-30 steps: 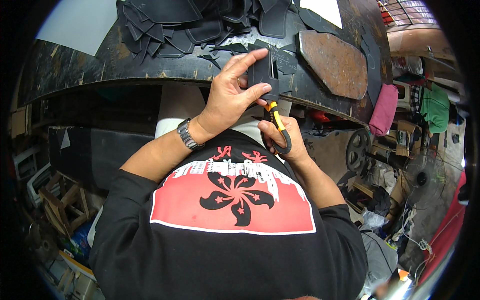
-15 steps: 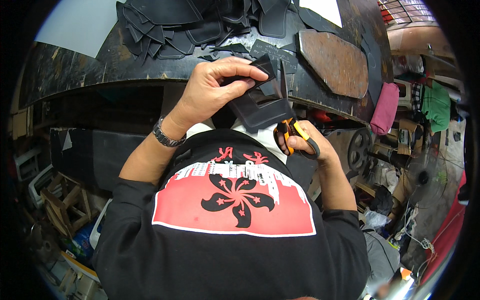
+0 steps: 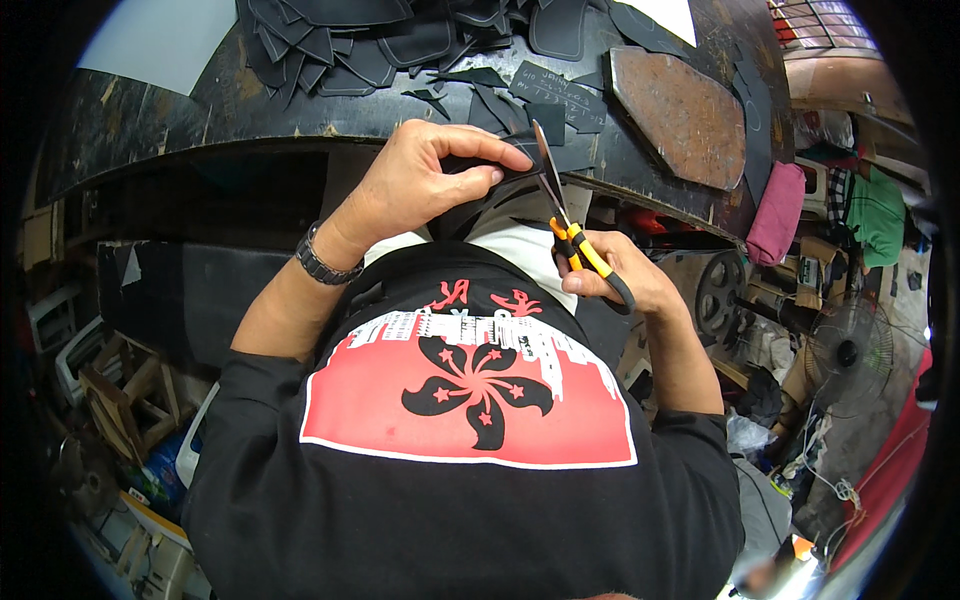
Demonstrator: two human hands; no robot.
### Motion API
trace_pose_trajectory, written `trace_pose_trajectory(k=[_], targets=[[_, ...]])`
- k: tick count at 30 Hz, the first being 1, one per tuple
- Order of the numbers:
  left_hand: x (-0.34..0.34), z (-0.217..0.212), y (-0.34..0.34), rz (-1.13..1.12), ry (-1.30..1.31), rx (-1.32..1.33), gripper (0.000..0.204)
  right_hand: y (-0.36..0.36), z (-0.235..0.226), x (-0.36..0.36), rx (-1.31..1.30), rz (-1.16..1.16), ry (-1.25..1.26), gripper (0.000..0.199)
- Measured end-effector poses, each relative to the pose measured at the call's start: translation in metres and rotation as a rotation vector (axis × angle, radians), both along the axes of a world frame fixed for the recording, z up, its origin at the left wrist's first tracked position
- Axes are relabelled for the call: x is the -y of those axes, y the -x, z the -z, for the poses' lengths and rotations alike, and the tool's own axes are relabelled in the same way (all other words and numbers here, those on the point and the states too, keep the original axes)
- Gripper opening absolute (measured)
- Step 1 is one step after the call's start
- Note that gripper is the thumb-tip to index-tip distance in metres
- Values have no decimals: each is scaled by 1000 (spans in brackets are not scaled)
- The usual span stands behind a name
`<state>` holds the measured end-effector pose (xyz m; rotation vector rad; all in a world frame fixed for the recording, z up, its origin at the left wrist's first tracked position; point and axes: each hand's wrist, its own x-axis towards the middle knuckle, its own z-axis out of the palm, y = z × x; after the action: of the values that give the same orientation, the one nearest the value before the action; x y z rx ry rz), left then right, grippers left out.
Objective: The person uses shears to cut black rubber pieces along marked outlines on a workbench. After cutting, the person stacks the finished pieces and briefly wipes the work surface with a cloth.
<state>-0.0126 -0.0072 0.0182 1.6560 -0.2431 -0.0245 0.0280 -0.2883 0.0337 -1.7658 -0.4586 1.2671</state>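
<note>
My left hand (image 3: 420, 182) pinches a black leather-like piece (image 3: 521, 144) between thumb and fingers, just off the near edge of the workbench. Part of that piece is hidden behind the fingers and seen nearly edge-on. In my right hand (image 3: 622, 268) are scissors (image 3: 590, 252) with yellow-and-black handles, their blades parted and pointing up and away. The blades stand at the right end of the piece, close to my left fingertips; whether they touch it I cannot tell.
Across the dark workbench (image 3: 150, 140) lie a heap of cut black pieces (image 3: 415, 40), small scraps (image 3: 560, 95) and a brown, worn board (image 3: 680, 115). A pink roll (image 3: 776, 212) sits at the right corner. A fan (image 3: 848, 350) stands to the right, a wooden stool (image 3: 130, 400) to the left.
The black piece has turned from showing its broad face and cut-out opening to nearly edge-on. The scissors' blades have swung left and parted beside my left fingertips.
</note>
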Motion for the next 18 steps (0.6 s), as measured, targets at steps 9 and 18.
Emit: trace_pose_trajectory(k=[9, 18], targets=[[-2, 0, 1, 56, -7, -62, 23, -1, -5, -4, -55, 12, 116, 43], [-2, 1, 2, 70, -15, -38, 22, 4, 6, -4, -61, 28, -58, 55]])
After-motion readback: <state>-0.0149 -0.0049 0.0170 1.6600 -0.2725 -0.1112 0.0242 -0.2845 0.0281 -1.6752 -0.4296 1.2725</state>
